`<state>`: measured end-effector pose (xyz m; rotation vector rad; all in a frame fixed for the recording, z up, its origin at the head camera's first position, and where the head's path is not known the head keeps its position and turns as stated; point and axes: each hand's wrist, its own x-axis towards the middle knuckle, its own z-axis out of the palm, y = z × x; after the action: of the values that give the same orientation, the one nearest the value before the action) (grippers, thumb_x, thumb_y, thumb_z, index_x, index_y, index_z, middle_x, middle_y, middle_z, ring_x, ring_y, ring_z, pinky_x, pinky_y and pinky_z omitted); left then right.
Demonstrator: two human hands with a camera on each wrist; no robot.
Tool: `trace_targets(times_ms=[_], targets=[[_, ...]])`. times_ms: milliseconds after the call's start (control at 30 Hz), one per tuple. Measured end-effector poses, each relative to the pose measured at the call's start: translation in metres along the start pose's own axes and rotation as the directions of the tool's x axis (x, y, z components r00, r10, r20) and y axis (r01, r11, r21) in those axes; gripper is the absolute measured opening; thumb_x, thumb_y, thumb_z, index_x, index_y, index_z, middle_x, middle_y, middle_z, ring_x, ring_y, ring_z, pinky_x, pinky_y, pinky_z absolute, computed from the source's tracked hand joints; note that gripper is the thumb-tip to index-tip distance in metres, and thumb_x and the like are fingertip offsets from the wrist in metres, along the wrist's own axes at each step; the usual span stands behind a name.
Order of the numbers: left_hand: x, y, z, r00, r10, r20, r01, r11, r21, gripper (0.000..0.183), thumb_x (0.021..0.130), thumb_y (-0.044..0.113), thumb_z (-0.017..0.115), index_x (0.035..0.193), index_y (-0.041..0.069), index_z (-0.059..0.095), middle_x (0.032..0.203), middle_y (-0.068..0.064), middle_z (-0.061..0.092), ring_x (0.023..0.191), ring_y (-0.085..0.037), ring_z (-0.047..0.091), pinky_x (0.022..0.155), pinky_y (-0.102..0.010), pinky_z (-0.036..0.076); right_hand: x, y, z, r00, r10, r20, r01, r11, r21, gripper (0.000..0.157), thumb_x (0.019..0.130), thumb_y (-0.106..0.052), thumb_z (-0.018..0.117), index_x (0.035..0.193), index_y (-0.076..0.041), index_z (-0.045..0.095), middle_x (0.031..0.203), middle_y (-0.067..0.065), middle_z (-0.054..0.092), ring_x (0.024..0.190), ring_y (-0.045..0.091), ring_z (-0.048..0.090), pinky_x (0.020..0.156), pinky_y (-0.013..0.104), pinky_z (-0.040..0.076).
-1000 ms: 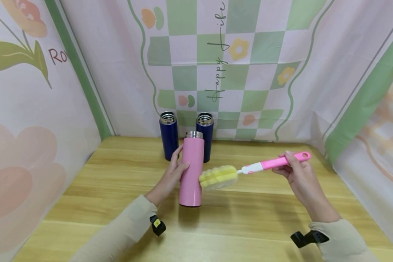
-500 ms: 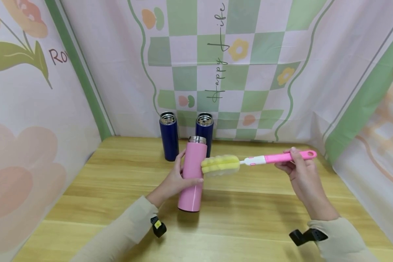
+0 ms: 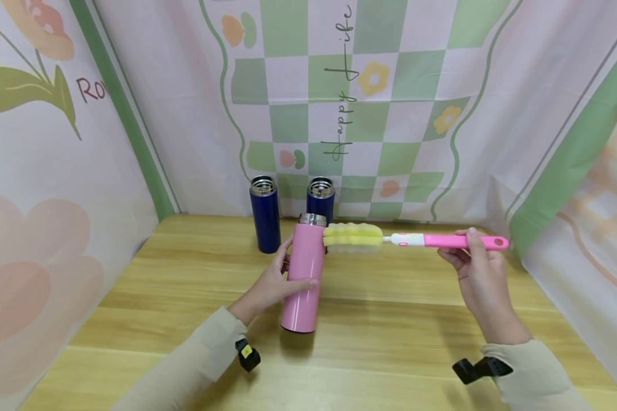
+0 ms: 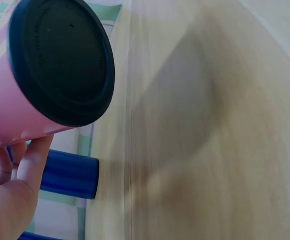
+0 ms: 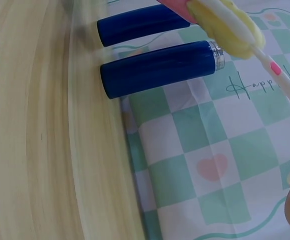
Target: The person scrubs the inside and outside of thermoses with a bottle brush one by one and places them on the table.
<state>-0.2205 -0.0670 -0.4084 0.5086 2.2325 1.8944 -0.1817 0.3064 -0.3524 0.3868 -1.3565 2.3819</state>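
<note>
In the head view my left hand grips a pink flask around its middle, thumb across the front. The flask leans slightly to the right, its lidless steel neck up, and its dark base shows lifted above the table in the left wrist view. My right hand pinches the pink handle of a bottle brush between thumb and fingers. The brush lies level, its yellow-and-white sponge head pointing left, the tip right at the flask's upper side, below the neck.
Two dark blue flasks stand lidless at the back of the wooden table: the left one beside the pink flask, the right one partly hidden behind it. A printed curtain hangs along the table's back edge.
The brush has risen from beside the flask's lower half to near its neck, swinging level and shifting right. The pink flask has tilted rightward; the left thumb now lies across it.
</note>
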Motion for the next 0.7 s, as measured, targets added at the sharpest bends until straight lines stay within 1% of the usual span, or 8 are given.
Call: trace_targets(times_ms=[200, 400, 467, 633, 700], targets=[[0.0005, -0.0020, 0.0000, 0.999, 0.027, -0.024, -0.028, 0.999, -0.024, 0.101, 0.079, 0.027, 0.086, 0.155, 0.040, 0.021, 0.117, -0.016, 0.052, 0.104, -0.027, 0.056, 0.083, -0.043, 0.054, 0.0003, 0.0018, -0.0007, 0.999, -0.034, -0.016, 0.035, 0.999, 0.034, 0.023, 0.105, -0.012, 0.051, 0.105, 0.009, 0.059, 0.095, 0.016, 0.065, 0.082, 0.021, 0.070, 0.079, 0.029, 0.056], [0.0000, -0.0017, -0.0002, 0.999, 0.023, -0.021, -0.025, 0.998, -0.064, 0.093, 0.081, 0.023, 0.085, 0.150, 0.038, 0.025, 0.121, -0.018, 0.053, 0.103, -0.029, 0.063, 0.080, -0.045, 0.056, 0.0008, 0.0036, -0.0008, 0.999, -0.024, -0.043, 0.026, 0.998, 0.057, 0.021, 0.104, -0.012, 0.053, 0.105, 0.009, 0.058, 0.095, 0.016, 0.066, 0.081, 0.022, 0.069, 0.078, 0.029, 0.057], [-0.0005, -0.0008, -0.0002, 0.999, 0.018, -0.027, -0.020, 0.997, -0.072, 0.092, 0.082, 0.021, 0.084, 0.150, 0.037, 0.025, 0.122, -0.018, 0.055, 0.102, -0.029, 0.065, 0.079, -0.045, 0.057, 0.0007, 0.0036, -0.0007, 0.999, -0.018, -0.047, 0.021, 0.999, 0.048, 0.021, 0.104, -0.012, 0.053, 0.104, 0.008, 0.059, 0.095, 0.016, 0.066, 0.081, 0.021, 0.069, 0.078, 0.028, 0.057], [-0.0023, 0.0014, 0.0002, 0.999, 0.022, -0.036, -0.025, 0.996, -0.082, 0.090, 0.084, 0.017, 0.082, 0.152, 0.033, 0.025, 0.123, -0.018, 0.057, 0.100, -0.031, 0.067, 0.077, -0.046, 0.058, 0.0000, 0.0021, -0.0005, 1.000, -0.014, -0.017, 0.014, 0.999, 0.030, 0.021, 0.105, -0.011, 0.052, 0.104, 0.008, 0.062, 0.094, 0.016, 0.067, 0.081, 0.021, 0.070, 0.077, 0.028, 0.057], [-0.0025, 0.0017, 0.0003, 0.999, 0.021, -0.048, -0.025, 0.996, -0.085, 0.089, 0.085, 0.017, 0.082, 0.152, 0.034, 0.026, 0.122, -0.018, 0.058, 0.100, -0.031, 0.067, 0.077, -0.045, 0.057, -0.0008, 0.0020, -0.0001, 1.000, -0.014, 0.003, 0.014, 1.000, 0.026, 0.021, 0.105, -0.009, 0.050, 0.103, 0.009, 0.062, 0.093, 0.016, 0.067, 0.080, 0.021, 0.070, 0.077, 0.028, 0.057]])
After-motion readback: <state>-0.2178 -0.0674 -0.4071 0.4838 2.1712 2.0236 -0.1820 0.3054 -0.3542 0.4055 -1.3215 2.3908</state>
